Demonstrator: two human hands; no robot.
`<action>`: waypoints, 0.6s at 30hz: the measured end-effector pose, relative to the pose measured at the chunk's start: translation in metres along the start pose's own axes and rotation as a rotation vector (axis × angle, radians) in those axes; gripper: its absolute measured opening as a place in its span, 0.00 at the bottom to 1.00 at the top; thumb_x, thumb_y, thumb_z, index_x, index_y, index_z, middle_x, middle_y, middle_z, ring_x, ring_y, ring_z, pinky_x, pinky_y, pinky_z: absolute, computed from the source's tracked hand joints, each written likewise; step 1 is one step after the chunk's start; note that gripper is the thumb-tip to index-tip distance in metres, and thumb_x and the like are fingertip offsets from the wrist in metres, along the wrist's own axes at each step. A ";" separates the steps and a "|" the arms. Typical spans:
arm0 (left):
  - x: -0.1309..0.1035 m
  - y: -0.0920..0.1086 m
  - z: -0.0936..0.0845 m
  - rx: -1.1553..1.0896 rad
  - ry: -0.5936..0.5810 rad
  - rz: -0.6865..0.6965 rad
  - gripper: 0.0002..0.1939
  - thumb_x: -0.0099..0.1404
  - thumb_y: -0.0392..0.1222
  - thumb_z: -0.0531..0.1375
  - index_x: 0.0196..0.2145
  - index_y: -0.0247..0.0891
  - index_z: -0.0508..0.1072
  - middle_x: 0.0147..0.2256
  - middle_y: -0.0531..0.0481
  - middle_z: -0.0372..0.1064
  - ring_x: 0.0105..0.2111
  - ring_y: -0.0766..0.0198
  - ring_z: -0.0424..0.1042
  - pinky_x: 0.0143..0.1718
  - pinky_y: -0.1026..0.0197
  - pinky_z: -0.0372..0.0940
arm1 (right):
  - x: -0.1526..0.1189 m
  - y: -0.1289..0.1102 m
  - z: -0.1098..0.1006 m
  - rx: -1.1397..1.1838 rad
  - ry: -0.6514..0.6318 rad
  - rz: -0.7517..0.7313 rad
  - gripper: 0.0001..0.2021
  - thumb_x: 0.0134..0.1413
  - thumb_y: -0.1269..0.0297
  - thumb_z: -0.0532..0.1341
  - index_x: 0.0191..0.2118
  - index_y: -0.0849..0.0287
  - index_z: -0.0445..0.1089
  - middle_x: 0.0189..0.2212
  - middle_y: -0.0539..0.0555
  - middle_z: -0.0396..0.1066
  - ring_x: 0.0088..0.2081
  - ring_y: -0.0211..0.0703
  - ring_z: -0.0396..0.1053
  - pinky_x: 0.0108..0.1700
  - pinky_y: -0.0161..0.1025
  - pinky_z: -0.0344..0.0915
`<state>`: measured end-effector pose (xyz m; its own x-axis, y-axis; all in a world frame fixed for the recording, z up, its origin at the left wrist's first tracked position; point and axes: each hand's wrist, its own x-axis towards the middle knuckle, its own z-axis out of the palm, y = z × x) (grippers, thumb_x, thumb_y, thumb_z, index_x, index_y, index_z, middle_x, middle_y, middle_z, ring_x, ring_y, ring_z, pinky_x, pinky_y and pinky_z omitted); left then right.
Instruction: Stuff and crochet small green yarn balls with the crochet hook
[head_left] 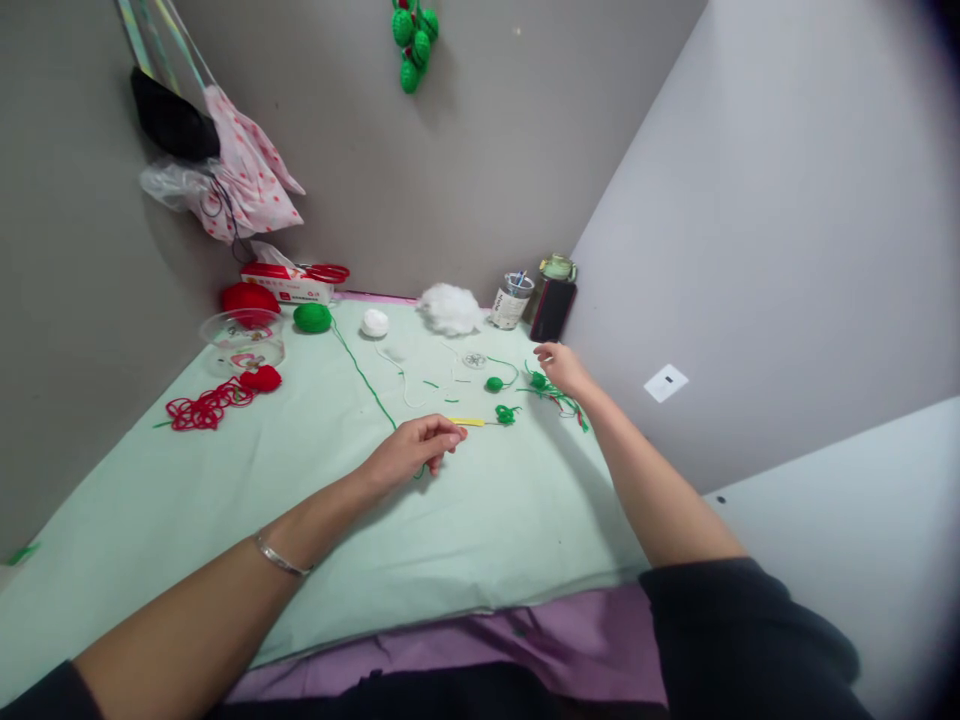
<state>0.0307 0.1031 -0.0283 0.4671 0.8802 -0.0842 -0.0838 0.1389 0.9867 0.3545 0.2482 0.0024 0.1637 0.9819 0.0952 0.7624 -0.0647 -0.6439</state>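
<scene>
My left hand is closed, fingers curled around a strand of green yarn that runs back to a green yarn ball. A small loop of it shows under the palm. Just past the fingertips lies a yellow-handled crochet hook, its metal end by a small green crocheted piece. My right hand hovers at the right, fingers loosely bent and apart, with nothing seen in them. Below it is a bunch of green crocheted pieces and yarn ends. A small green ball lies to its left.
White stuffing, a white yarn ball, a pen jar and a phone line the back. Red yarn, a clear bowl and red scissors on a tissue box are at left. Walls enclose the table.
</scene>
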 end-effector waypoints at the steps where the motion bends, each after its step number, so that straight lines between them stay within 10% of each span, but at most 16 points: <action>1: 0.000 0.000 0.000 -0.004 0.001 0.003 0.14 0.63 0.50 0.67 0.39 0.36 0.79 0.43 0.44 0.76 0.24 0.71 0.63 0.28 0.64 0.61 | -0.003 0.004 -0.001 -0.030 -0.011 0.005 0.16 0.67 0.58 0.63 0.55 0.60 0.71 0.54 0.59 0.73 0.52 0.49 0.74 0.53 0.53 0.74; 10: 0.000 0.002 0.000 -0.099 0.063 0.029 0.12 0.62 0.46 0.68 0.39 0.35 0.77 0.39 0.46 0.77 0.23 0.72 0.65 0.29 0.63 0.63 | -0.035 -0.017 -0.008 0.144 0.085 -0.161 0.23 0.55 0.66 0.68 0.56 0.61 0.71 0.50 0.62 0.76 0.54 0.53 0.73 0.58 0.54 0.69; 18: -0.005 0.014 0.005 -0.260 0.162 0.099 0.18 0.61 0.48 0.71 0.43 0.37 0.74 0.39 0.50 0.75 0.38 0.63 0.77 0.48 0.56 0.69 | -0.123 -0.099 0.032 0.528 -0.293 -0.513 0.19 0.51 0.64 0.71 0.51 0.54 0.77 0.44 0.55 0.77 0.44 0.45 0.75 0.50 0.47 0.73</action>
<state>0.0317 0.0986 -0.0131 0.3015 0.9530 -0.0311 -0.3533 0.1420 0.9247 0.2387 0.1393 0.0307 -0.3555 0.8779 0.3210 0.2884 0.4296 -0.8557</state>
